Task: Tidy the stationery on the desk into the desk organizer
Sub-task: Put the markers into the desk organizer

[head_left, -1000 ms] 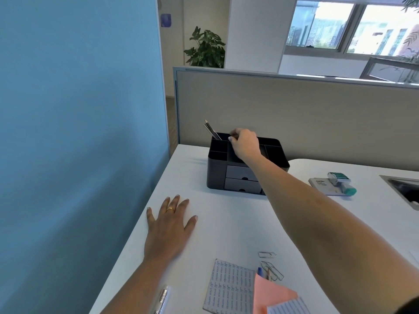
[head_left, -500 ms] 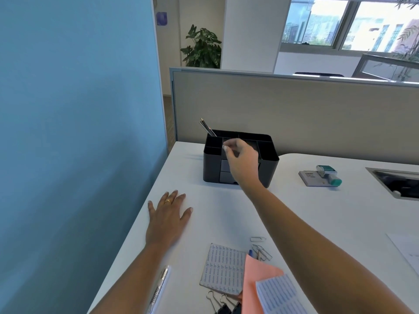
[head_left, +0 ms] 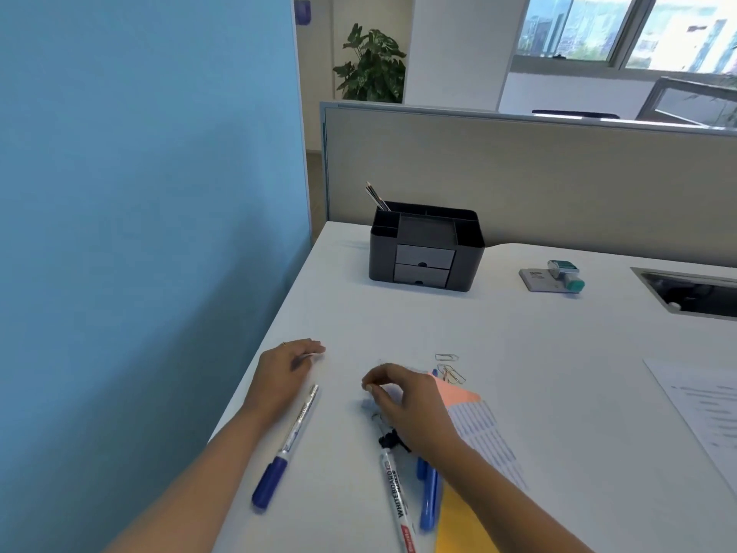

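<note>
The black desk organizer stands at upper centre of the frame, at the back of the white surface, with both small drawers closed and a few pencils leaning out of its rear left compartment. The rest of the stationery lies well apart from it, low in the frame. The left hand rests near the surface's left edge, its grip loose and holding nothing, just beside the tip of a blue-capped marker. The right hand is at lower centre with thumb and forefinger drawn close together; motion blur hides whether that grip holds anything. Below its wrist lie a black binder clip, a whiteboard marker and a blue pen on a yellow sheet. To its right are a pink note, a printed label sheet and, just above the note, several paper clips.
</note>
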Tool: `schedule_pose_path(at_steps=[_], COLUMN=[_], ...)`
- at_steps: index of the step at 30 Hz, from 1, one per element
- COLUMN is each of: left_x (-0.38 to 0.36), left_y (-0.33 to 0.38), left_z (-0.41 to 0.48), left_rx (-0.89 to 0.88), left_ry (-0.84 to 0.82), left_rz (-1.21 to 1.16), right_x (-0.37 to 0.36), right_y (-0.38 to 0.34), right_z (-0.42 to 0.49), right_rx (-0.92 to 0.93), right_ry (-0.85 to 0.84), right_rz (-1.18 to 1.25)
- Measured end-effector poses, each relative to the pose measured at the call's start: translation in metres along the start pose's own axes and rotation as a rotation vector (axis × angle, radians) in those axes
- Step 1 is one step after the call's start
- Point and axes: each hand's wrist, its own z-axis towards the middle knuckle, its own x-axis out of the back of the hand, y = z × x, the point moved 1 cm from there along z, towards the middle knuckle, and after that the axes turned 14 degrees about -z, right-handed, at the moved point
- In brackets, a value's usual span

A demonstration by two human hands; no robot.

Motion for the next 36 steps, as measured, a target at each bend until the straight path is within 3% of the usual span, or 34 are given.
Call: schedule_pose_path(at_steps=[6, 14, 18, 22, 32, 36], left_x=[0.009, 0.026, 0.033, 0.034, 0.039, 0.045], left_y=[-0.001, -0.002, -0.01, -0.017, -0.022, -0.004], left_z=[-0.032, -0.075, -0.098, -0.117, -0.124, -0.128], left_rx=[0.009, -0.139, -0.347, -0.411, -0.606, -0.744], left_ry=[0.049, -0.07, -0.21, -0.325, -0.347, -0.37], left_rz=[-0.032, 0.032, 0.186, 0.298, 0.479, 0.775], right_x=[-0.001, 0.029, 0.038, 0.042, 0.034, 0.035], right_y=[-0.004, -0.014, -0.01, -0.007, -0.003, -0.004], right_z=[-0.031, -0.07, -0.091, -0.113, -0.128, -0.126], right_rx=[-0.008, 0.292, 0.373, 0.398, 0.545, 0.61], right_ry=[-0.068, -0.176, -0.282, -0.389, -0.421, -0.394], right_rz=[-0.024, -0.301, -0.422, -0.502, -0.67, -0.704])
